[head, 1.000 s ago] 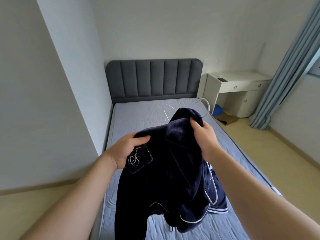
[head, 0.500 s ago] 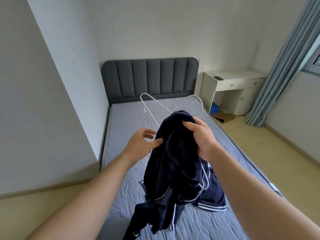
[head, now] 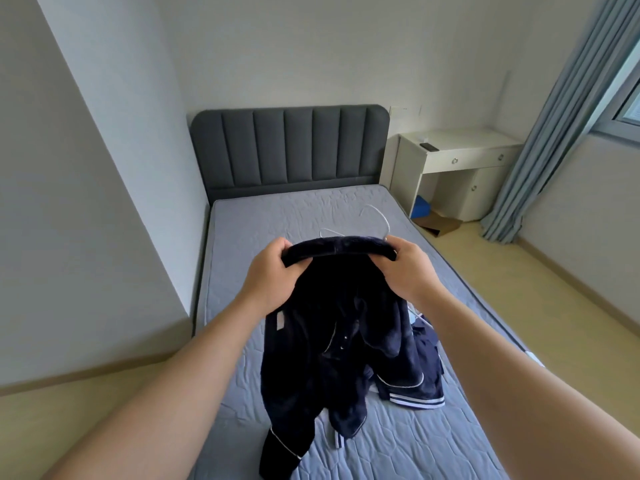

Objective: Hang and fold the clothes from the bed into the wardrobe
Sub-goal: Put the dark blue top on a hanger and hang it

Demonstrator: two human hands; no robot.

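Whereas the left hand (head: 273,271) was spread beside the cloth half a second ago, it now pinches one end of the navy jacket (head: 332,323) collar; the right hand (head: 412,268) pinches the other end, stretching it level above the middle of the bed (head: 263,220); the white hanger (head: 383,219) peeks out behind; the neck is probably being opened to take it; striped shorts (head: 415,396) lie near the bed's right edge.
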